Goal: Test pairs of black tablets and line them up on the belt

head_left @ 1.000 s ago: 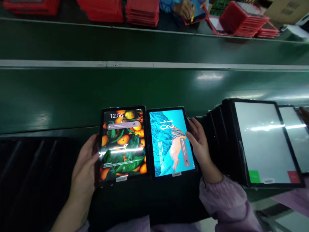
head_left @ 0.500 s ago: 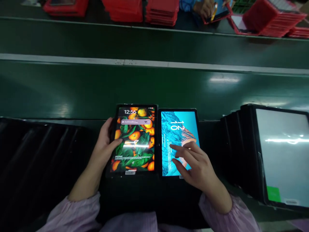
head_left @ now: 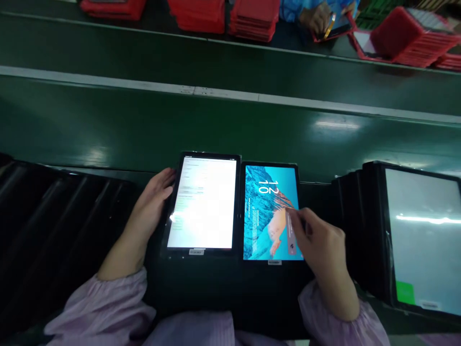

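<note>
Two tablets lie side by side in front of me. The left tablet (head_left: 201, 206) shows a mostly white page with lines of small text, and a small label sits on its lower edge. Along its left edge rests my left hand (head_left: 153, 204), open, with the thumb beside the frame. The right tablet (head_left: 266, 211) has a blue and orange rocky wallpaper with a clock turned sideways. At the right side of that screen is my right hand (head_left: 320, 238), its fingers drawn together and the fingertips touching the glass, holding nothing.
A stack of black-cased tablets (head_left: 425, 230) stands at the right, its top one with a green sticker. Black cases (head_left: 65, 230) lean in a row at the left. Beyond the green surface (head_left: 216, 120), red cases (head_left: 254, 19) are stacked, and another person's hand (head_left: 317, 20) works there.
The left screen went from the fruit wallpaper to a white page, and my left thumb came off it. My right hand moved right and closed; a notification now shows beside it.
</note>
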